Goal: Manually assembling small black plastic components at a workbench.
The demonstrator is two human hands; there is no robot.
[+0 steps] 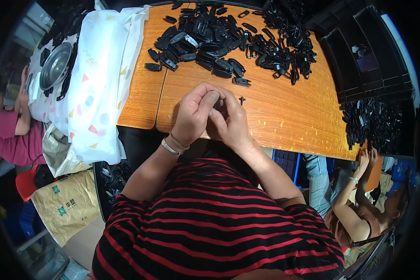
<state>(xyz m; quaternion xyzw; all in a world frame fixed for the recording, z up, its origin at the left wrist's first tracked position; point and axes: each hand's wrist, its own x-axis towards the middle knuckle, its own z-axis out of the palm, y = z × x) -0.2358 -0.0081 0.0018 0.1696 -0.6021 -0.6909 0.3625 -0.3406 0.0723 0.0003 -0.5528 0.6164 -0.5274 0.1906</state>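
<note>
- At the brown wood-grain table's (298, 123) near edge, left hand (191, 112) and right hand (234, 122) meet, fingers curled together; can't tell on what.
- Small black plastic piece (241, 100) lies just beyond the right fingers; steady fingertips should help.
- Room opens rightward, before heaped black plastic parts (221, 44).

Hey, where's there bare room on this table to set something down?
Right of your right hand, past a small black piece, on the near side of the parts pile. A narrower patch lies between your left hand and the patterned sheet. That pile crowds the far middle of the table.
</note>
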